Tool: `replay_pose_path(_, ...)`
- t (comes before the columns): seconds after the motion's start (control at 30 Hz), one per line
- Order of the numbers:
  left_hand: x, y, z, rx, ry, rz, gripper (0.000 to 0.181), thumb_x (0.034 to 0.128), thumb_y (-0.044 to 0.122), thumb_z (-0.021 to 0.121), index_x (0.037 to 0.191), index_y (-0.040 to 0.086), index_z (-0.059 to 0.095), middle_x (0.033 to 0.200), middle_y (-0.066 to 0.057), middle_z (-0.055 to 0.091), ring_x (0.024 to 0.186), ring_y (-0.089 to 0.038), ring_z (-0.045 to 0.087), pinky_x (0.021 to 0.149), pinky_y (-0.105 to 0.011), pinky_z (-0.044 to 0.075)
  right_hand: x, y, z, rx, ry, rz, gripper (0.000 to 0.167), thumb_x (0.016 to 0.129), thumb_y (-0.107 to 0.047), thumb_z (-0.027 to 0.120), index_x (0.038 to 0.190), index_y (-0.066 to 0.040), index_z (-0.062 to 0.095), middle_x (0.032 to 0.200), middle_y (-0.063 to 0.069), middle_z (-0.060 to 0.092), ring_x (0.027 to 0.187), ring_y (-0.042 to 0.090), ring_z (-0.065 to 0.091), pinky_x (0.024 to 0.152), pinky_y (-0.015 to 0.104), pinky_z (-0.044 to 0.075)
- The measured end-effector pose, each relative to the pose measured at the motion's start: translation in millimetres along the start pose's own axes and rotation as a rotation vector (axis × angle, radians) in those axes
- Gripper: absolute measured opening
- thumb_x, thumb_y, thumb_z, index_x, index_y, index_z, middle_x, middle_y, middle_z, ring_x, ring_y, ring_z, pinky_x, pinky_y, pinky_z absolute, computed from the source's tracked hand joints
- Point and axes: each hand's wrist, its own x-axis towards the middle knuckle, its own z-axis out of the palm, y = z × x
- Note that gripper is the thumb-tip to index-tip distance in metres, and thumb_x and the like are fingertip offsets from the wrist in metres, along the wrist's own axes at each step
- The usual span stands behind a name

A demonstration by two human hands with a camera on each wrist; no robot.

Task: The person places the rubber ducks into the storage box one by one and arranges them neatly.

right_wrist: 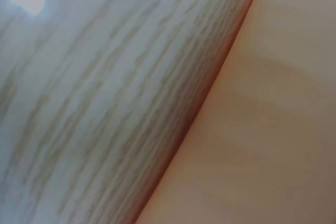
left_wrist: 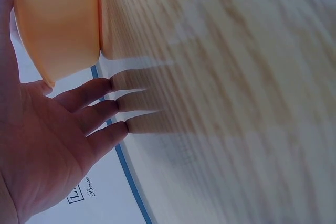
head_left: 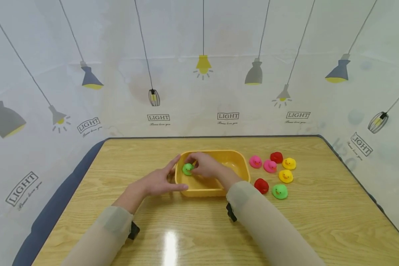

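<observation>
OK so your left hand [head_left: 157, 181] is spread across one end of the yellow tub [head_left: 203, 193], thumb and index finger at its rim. Your right hand [head_left: 206, 165] is inside, pinching one green duck [head_left: 187, 170] by the end wall nearest your left. Plenty of bare surface [head_left: 199, 229] left of your left hand, out to the edge. Right of your right hand, outside the tub, you've got seven: two pink ducks [head_left: 255, 161], two red ducks [head_left: 261, 186], two yellow ducks [head_left: 285, 176], one more green.
</observation>
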Motion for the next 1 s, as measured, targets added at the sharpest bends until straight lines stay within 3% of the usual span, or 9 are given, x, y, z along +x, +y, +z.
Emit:
replay_pose_path(0.5, 1.2, -1.1, 1.0, -0.013, 0.003, -0.013, 0.121, 0.0871, 0.082, 0.074, 0.176, 0.047, 0.0, 0.172, -0.008, 0.049, 0.158, -0.049, 0.044, 0.127, -0.071, 0.035, -16.5, -3.0, -14.6, 0.018, 0.002, -0.022, 0.039, 0.1, -0.001, 0.075, 0.139, -0.007, 0.069, 0.133, 0.011, 0.072, 0.108, 0.022, 0.068, 0.103, 0.039, 0.061)
replay_pose_path(0.63, -0.2, 0.0, 0.6, -0.009, 0.009, -0.021, 0.121, 0.0869, 0.082, 0.074, 0.176, 0.048, 0.0, 0.172, -0.008, 0.05, 0.158, -0.048, 0.044, 0.127, -0.071, 0.035, -30.5, -3.0, -27.2, 0.033, -0.003, -0.024, 0.039, 0.102, -0.003, 0.074, 0.14, -0.008, 0.068, 0.138, 0.011, 0.071, 0.11, 0.022, 0.068, 0.104, 0.04, 0.06)
replay_pose_path(0.87, 0.7, -1.1, 1.8, 0.0, 0.018, -0.01, 0.122, 0.087, 0.082, 0.074, 0.177, 0.045, 0.0, 0.17, -0.01, 0.052, 0.156, -0.046, 0.046, 0.128, -0.069, 0.036, -60.6, 5.1, -50.7, 0.025, 0.005, -0.101, 0.038, 0.103, -0.002, 0.073, 0.14, 0.001, 0.066, 0.14, 0.021, 0.07, 0.115, 0.031, 0.071, 0.105, 0.042, 0.061)
replay_pose_path(1.0, 1.6, -0.9, 2.2, -0.004, 0.016, -0.002, 0.122, 0.0874, 0.08, 0.075, 0.176, 0.046, -0.001, 0.17, -0.011, 0.053, 0.157, -0.048, 0.045, 0.128, -0.07, 0.034, -82.1, 12.8, -63.6, 0.021, 0.03, -0.101, 0.036, 0.103, -0.005, 0.074, 0.138, -0.001, 0.067, 0.138, 0.021, 0.07, 0.109, 0.026, 0.072, 0.102, 0.041, 0.063)
